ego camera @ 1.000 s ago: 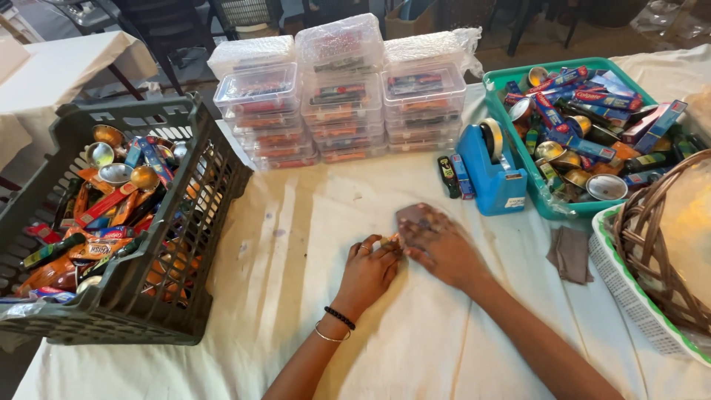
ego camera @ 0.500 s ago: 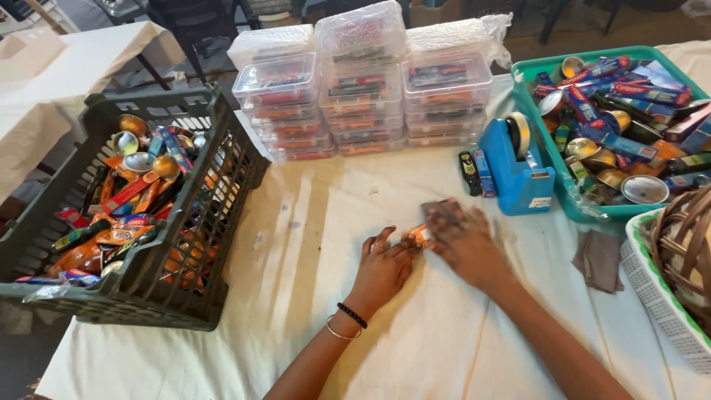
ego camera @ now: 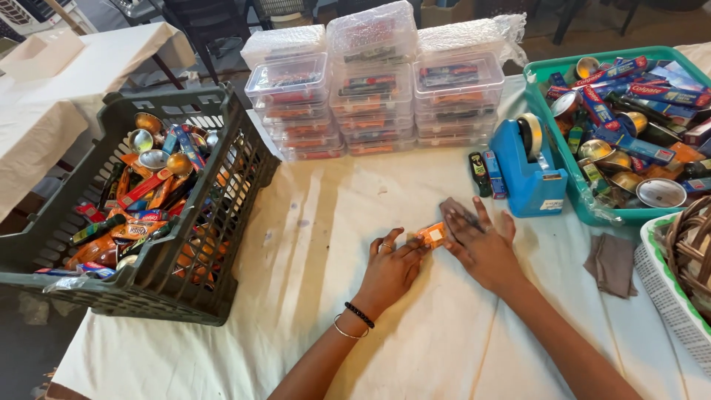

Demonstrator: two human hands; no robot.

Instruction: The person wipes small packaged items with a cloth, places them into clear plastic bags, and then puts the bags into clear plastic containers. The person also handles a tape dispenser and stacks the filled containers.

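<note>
A small orange packet point(ego camera: 432, 235) lies on the white tablecloth point(ego camera: 311, 222) between my two hands. My left hand point(ego camera: 390, 270) rests flat with its fingertips touching the packet's left end; it wears a ring and two bracelets. My right hand point(ego camera: 481, 245) lies spread with its fingers against the packet's right side, and it partly covers a small dark flat piece point(ego camera: 452, 207). Neither hand has the packet lifted off the cloth.
A dark crate point(ego camera: 222, 244) of colourful packets and metal bowls stands at the left. Stacked clear boxes point(ego camera: 370, 89) sit behind. A blue tape dispenser point(ego camera: 527, 174), a green tub point(ego camera: 544, 126) of tubes and tins, a brown cloth point(ego camera: 613, 263) and a white basket point(ego camera: 666, 296) stand at the right.
Both hands have slid right and slightly away from me across the cloth. They were clasped tight around the packet; now the fingers are spread and the orange packet shows between them.
</note>
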